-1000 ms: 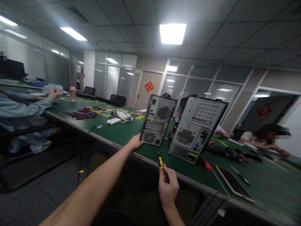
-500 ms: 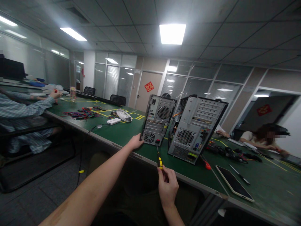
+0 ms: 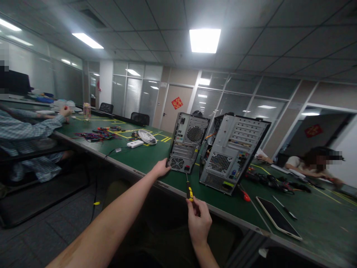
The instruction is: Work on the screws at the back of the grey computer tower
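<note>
Two computer cases stand upright on the green table [image 3: 145, 160], their metal back sides facing me. My left hand [image 3: 161, 168] rests against the lower left edge of the smaller case [image 3: 186, 143]; some of its fingers are hidden behind the case. Between the fingertips of my right hand [image 3: 199, 219] is the handle end of a yellow and black screwdriver [image 3: 190, 191]. The screwdriver's shaft points up to the bottom edge of the smaller case, near its power socket. The larger case [image 3: 232, 152] is just to the right, tilted in view.
A phone [image 3: 277, 217], a thin pen-like tool [image 3: 284, 207] and a red-handled tool [image 3: 245, 195] lie at the right. Black cables [image 3: 273, 180] are behind them. Coloured wires [image 3: 97, 134] and a white round part [image 3: 147, 136] lie left. Two other people sit at the table.
</note>
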{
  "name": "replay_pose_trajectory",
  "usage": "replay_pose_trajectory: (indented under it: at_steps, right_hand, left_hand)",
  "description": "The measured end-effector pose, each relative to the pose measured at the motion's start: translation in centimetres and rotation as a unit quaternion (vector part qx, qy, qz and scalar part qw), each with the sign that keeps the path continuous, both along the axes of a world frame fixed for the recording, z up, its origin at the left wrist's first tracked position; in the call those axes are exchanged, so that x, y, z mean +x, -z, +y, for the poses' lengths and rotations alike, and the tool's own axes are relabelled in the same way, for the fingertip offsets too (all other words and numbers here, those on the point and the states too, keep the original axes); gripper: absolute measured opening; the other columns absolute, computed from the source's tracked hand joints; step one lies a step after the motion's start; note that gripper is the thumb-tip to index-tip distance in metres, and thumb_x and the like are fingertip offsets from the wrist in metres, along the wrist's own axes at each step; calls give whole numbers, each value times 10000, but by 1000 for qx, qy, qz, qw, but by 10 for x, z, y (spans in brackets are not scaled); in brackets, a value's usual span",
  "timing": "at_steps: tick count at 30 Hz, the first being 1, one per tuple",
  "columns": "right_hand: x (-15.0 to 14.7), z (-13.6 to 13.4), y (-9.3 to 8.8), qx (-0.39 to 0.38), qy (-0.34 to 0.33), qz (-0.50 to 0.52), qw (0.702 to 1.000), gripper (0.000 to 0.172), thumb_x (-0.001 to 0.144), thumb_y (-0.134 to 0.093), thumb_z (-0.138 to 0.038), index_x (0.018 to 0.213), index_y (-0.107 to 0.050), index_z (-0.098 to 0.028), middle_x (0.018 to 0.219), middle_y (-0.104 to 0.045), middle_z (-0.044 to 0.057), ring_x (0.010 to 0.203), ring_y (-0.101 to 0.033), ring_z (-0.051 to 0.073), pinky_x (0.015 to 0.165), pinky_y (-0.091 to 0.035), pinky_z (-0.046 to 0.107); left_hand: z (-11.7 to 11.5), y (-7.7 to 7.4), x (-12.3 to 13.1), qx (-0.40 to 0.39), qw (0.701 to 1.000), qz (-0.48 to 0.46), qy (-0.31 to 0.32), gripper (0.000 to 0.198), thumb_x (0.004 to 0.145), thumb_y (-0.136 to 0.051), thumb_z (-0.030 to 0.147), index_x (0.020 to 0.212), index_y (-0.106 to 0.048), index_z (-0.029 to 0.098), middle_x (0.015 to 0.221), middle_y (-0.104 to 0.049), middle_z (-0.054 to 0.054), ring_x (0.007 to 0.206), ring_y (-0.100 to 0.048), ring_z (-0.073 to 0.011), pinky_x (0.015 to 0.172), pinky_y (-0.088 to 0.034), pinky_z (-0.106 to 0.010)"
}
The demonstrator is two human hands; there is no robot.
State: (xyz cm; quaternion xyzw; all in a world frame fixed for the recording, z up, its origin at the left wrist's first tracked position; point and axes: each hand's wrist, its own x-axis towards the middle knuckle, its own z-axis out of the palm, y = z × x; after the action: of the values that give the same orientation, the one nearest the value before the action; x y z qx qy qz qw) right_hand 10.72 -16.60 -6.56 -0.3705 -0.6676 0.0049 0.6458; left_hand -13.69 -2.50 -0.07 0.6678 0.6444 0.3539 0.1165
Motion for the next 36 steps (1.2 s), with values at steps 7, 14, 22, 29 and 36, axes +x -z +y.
replay_pose_trajectory:
  at_steps: [7, 14, 22, 29, 36]
  right_hand:
    - [1, 2, 3, 25, 22, -28, 999, 291, 979, -592, -268, 1228, -714, -180, 949, -671, 86, 834, -653, 172, 776, -538, 295]
    - [0, 2, 5, 43, 28, -53, 997, 353, 995, -556, -231, 1328, -668, -201, 982, -684, 91, 863, -672, 169, 807, -543, 288]
    - [0, 1, 3, 9, 29, -15, 999, 227, 950, -648, -311, 1060, -731, -131, 837, -667, 62, 609, -551, 121, 600, -488, 247]
    - [0, 1, 1, 12, 22, -18, 1000, 266, 976, -598, -328, 1141, -737, -171, 910, -662, 82, 739, -620, 158, 675, -515, 273]
    - [0, 1, 3, -12, 13, -1, 1000, 259, 952, -639, -360, 1077, -723, -149, 795, -614, 34, 578, -500, 115, 563, -458, 248]
  left_hand:
    - [-1, -1, 0, -7, 1000, -4, -3, 521, 886, -662, 304, 1370, -539, 156, 1339, -655, -151, 1249, -617, -263, 1030, -456, -313]
    - [0, 0, 0, -5, 1000, 0, -3, 534, 887, -664, 310, 1380, -532, 149, 1335, -658, -157, 1247, -621, -264, 1026, -460, -313]
    - [3, 3, -1, 8, 1000, 12, -1, 604, 889, -659, 311, 1430, -485, 108, 1388, -618, -182, 1282, -599, -275, 1062, -443, -327]
    - [4, 4, -2, 5, 1000, 6, 0, 559, 887, -667, 324, 1397, -523, 146, 1362, -641, -163, 1259, -616, -263, 1030, -462, -312]
    - [1, 1, -1, 0, 1000, 0, -3, 594, 882, -673, 316, 1423, -498, 145, 1384, -626, -164, 1274, -604, -263, 1047, -447, -317]
